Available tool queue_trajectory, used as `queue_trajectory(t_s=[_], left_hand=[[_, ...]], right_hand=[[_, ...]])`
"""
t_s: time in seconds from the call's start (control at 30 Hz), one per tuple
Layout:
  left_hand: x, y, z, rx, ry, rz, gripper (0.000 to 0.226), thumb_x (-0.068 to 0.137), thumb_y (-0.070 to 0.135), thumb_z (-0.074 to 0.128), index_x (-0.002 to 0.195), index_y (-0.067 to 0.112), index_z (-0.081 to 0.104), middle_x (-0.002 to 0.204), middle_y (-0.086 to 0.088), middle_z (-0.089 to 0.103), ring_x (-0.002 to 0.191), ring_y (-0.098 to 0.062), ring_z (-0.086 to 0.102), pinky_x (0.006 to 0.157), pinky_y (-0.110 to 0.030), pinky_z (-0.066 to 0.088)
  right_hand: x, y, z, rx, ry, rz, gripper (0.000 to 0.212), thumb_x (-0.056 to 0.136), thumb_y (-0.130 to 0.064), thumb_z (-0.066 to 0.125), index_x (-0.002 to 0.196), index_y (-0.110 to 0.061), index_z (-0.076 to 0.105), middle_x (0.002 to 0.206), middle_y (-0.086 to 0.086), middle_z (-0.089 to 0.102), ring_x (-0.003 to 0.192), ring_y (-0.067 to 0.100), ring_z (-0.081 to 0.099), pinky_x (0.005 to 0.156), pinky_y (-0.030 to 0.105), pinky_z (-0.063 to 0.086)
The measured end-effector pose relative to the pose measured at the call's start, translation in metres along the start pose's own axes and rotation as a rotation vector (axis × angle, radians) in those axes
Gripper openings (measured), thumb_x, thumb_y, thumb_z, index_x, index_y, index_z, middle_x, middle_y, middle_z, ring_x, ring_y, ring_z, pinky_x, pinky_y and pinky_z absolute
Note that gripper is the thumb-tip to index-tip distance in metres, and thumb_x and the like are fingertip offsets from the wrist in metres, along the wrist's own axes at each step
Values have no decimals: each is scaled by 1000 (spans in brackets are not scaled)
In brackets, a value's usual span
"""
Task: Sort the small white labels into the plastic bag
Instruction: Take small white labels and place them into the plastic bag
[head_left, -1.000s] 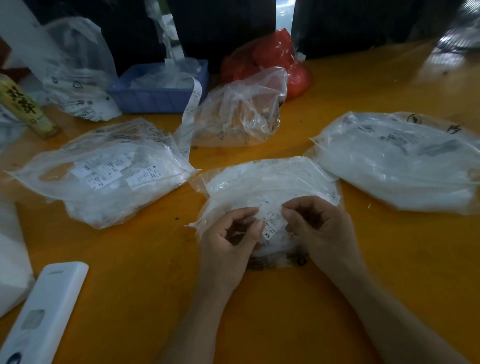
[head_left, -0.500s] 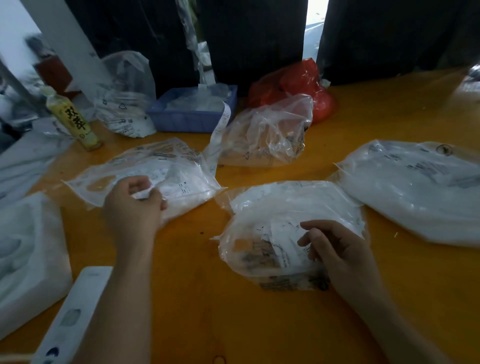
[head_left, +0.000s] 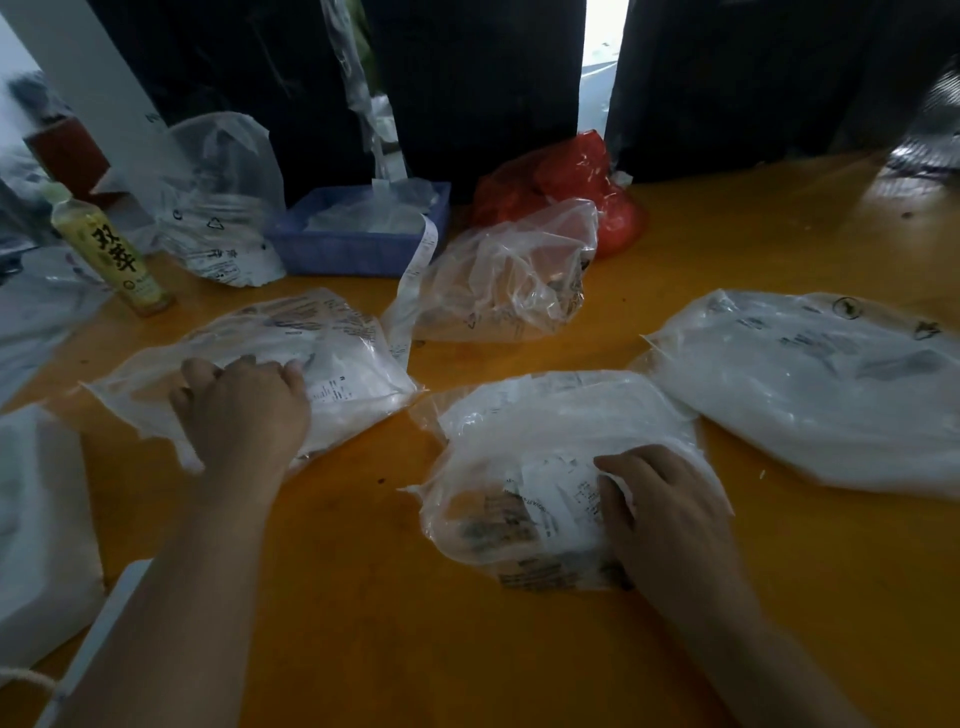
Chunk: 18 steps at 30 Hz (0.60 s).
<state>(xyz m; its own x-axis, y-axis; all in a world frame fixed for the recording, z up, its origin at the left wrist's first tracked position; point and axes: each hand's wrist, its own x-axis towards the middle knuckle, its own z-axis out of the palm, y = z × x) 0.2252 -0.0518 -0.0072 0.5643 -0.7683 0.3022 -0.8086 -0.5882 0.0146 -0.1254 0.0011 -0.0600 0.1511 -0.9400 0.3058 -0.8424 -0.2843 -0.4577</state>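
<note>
At the far left a yellow drink bottle (head_left: 111, 254) stands upright on the orange table (head_left: 363, 613). Next, the left hand (head_left: 244, 415) lies on the left plastic bag (head_left: 358, 364), fingers curled at its opening; if a label is between them I cannot tell. In the middle, the right hand (head_left: 670, 514) rests on the centre plastic bag (head_left: 550, 415), its fingers bent over the loose white labels (head_left: 561, 483) that show at its mouth. A third full bag (head_left: 810, 384) lies at the right. The thin film may slip or fold shut under the hands, and then a label could fall on the table.
</note>
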Motion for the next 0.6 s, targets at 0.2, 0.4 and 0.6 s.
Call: queue_trajectory(t_s=[0.2,0.4,0.6], left_hand=[[-60,26,-13,-381,232,90,40,110,31,40,122,8,71,134,-15,64,126,-39,43,91,-46,33],[-155,92,-24,-1137,-36,644,31,108,31,42,103,20,70,92,14,68,88,2,66,74,-9,49],[-181,116,7,-1199,-323,278,54,108,60,29,89,28,68,75,9,68,82,0,67,70,-12,51]], right_hand=[[2,-3,1,-171,-219,52,53,97,-57,53,143,-31,54,148,-5,44,136,19,40,112,34,36],[1,-4,4,-171,-112,-36,27,95,-37,62,114,-25,76,120,3,63,108,23,60,87,35,53],[0,1,7,80,121,-86,19,93,-27,68,107,-21,80,96,-2,63,76,8,57,66,12,40]])
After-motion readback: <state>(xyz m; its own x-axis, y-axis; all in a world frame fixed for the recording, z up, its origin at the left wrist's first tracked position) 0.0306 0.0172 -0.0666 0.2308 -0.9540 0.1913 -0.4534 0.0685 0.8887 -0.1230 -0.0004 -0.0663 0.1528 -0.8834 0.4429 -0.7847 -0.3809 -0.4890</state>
